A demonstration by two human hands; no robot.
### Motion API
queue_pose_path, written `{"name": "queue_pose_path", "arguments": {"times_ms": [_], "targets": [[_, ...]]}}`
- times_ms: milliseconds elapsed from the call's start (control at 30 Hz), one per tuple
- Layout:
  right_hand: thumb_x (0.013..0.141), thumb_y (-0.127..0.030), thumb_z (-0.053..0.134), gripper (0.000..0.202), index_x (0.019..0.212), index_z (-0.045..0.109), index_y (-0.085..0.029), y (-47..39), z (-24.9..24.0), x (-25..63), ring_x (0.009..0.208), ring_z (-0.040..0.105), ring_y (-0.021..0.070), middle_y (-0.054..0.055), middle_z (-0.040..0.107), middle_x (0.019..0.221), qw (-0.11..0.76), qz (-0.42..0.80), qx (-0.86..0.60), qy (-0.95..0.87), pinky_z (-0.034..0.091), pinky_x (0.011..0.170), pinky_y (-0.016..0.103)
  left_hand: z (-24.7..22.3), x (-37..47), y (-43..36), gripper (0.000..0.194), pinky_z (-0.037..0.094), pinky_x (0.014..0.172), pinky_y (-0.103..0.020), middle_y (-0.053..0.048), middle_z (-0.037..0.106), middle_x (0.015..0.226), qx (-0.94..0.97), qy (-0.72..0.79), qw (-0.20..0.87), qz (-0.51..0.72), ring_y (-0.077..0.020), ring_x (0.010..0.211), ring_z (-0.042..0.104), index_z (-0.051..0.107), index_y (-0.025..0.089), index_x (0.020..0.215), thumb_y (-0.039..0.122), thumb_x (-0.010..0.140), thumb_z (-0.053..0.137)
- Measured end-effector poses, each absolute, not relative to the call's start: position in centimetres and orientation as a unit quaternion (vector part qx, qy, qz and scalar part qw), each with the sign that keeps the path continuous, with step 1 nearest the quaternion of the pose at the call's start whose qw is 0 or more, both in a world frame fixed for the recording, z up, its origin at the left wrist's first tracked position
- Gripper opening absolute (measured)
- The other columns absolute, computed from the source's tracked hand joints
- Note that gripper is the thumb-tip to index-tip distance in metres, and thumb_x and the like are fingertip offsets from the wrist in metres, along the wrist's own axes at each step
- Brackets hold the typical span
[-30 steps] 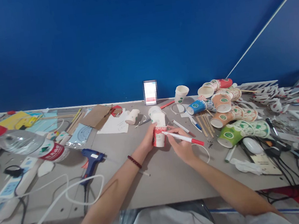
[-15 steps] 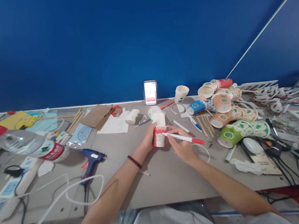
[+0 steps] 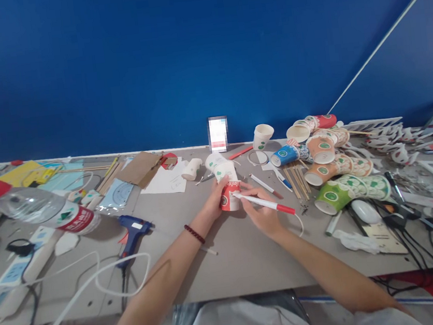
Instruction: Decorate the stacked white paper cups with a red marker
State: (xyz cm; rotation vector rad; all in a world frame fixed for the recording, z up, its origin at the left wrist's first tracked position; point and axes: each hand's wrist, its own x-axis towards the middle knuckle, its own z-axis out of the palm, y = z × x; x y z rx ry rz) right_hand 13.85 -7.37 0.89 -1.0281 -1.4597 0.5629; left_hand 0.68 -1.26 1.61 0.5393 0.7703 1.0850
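Observation:
In the middle of the desk, joined paper cups (image 3: 231, 196) form a short bent column, the nearest one coloured red and white with a round emblem. My left hand (image 3: 214, 203) is closed around the left side of the red cup. A white marker with a red end (image 3: 262, 202) is pinched in my right hand (image 3: 262, 215). Its tip is at the right side of the red cup; whether it touches cannot be made out. Behind the red part, the white cups (image 3: 220, 166) with green marks lean away to the left.
Coloured cup chains (image 3: 341, 192) lie at the right beside wooden sticks (image 3: 297, 180) and a white mouse (image 3: 365, 211). A blue glue gun (image 3: 134, 235), a lying bottle (image 3: 46, 210) and a looping white cable (image 3: 96, 275) occupy the left. A phone (image 3: 218, 134) leans against the wall.
The cup column has turned, so its far white end now points further left and the red cup's round emblem shows. The marker has shifted slightly with my right hand.

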Motion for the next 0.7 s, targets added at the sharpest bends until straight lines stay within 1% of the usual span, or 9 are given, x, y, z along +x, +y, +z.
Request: {"name": "queue_pose_path", "arguments": {"times_ms": [133,233,433,700], "targets": [[0.087,-0.024,0.062,0.004,0.090,0.064,-0.026,-7.44,1.04,13.81,0.115,0.065,0.0271,0.005,0.074,0.097,0.591,0.197,-0.455,-0.636,0.055,0.095,0.046,1.02,0.88,-1.25,0.046,0.052,0.071,-0.030,-0.005,0.069,0.089,0.267,0.364,0.722,0.524,-0.0170,0.075,0.066,0.056,0.018,0.106,0.037,0.071,0.079],[0.086,-0.025,0.063,0.004,0.090,0.064,-0.026,-7.43,1.20,13.86,0.116,0.065,0.0285,0.005,0.074,0.094,0.599,0.166,-0.461,-0.633,0.054,0.096,0.047,0.67,1.03,-1.21,0.052,0.052,0.072,-0.031,-0.006,0.069,0.091,0.269,0.364,0.719,0.528,-0.0177,0.076,0.067,0.055,0.018,0.109,0.038,0.069,0.081],[0.087,-0.025,0.063,0.001,0.087,0.063,-0.024,-7.29,1.30,14.00,0.116,0.065,0.0291,0.006,0.075,0.093,0.580,0.214,-0.467,-0.632,0.054,0.094,0.047,0.77,1.03,-1.20,0.047,0.051,0.071,-0.030,-0.006,0.070,0.090,0.267,0.374,0.723,0.516,-0.0173,0.076,0.067,0.056,0.018,0.106,0.038,0.071,0.080],[0.086,-0.027,0.063,0.002,0.085,0.064,-0.025,-7.18,1.28,14.02,0.116,0.065,0.0291,0.005,0.074,0.089,0.576,0.213,-0.471,-0.634,0.055,0.092,0.047,0.70,1.11,-1.11,0.047,0.051,0.069,-0.030,-0.005,0.069,0.087,0.275,0.376,0.719,0.515,-0.0166,0.073,0.066,0.056,0.017,0.105,0.037,0.070,0.081]]}}
